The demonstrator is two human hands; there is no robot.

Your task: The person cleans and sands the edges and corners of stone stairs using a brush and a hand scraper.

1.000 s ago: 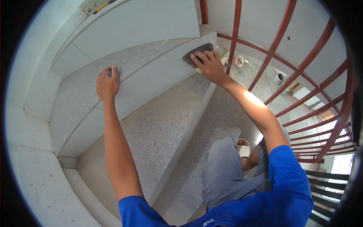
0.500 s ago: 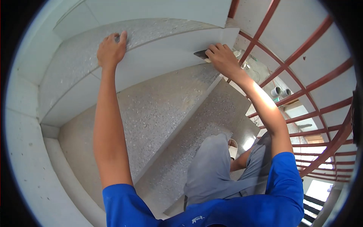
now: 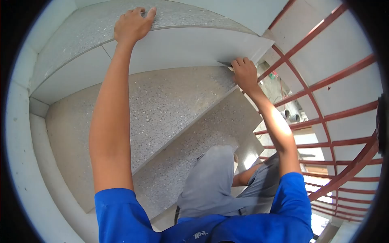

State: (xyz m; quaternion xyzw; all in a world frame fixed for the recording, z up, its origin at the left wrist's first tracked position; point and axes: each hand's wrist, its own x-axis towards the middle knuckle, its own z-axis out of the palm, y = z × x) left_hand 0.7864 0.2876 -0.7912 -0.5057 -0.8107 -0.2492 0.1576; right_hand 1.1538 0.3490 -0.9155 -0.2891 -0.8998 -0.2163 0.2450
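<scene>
My left hand [image 3: 133, 26] rests on the upper speckled stair tread [image 3: 186, 16], near its front edge, with thumb and fingers apart. Its fingertips are partly hidden. Low at the right end of the pale riser [image 3: 170, 46], my right hand [image 3: 245, 75] is closed around a putty knife [image 3: 225, 63]. The thin dark blade points left, close to where the riser meets the speckled tread [image 3: 170, 101] below; whether it touches cannot be made out. Most of the handle is hidden by my fingers.
A red metal railing [image 3: 308, 90] runs along the right side. Through its bars show pipe ends [image 3: 285, 114] and scattered materials below. On the left is a pale wall [image 3: 20, 133]. My bent knee [image 3: 210, 170] is over the lower step [image 3: 178, 158].
My right hand has moved with the putty knife down to the riser's lower edge. The view has shifted, and my left hand stays at the upper tread.
</scene>
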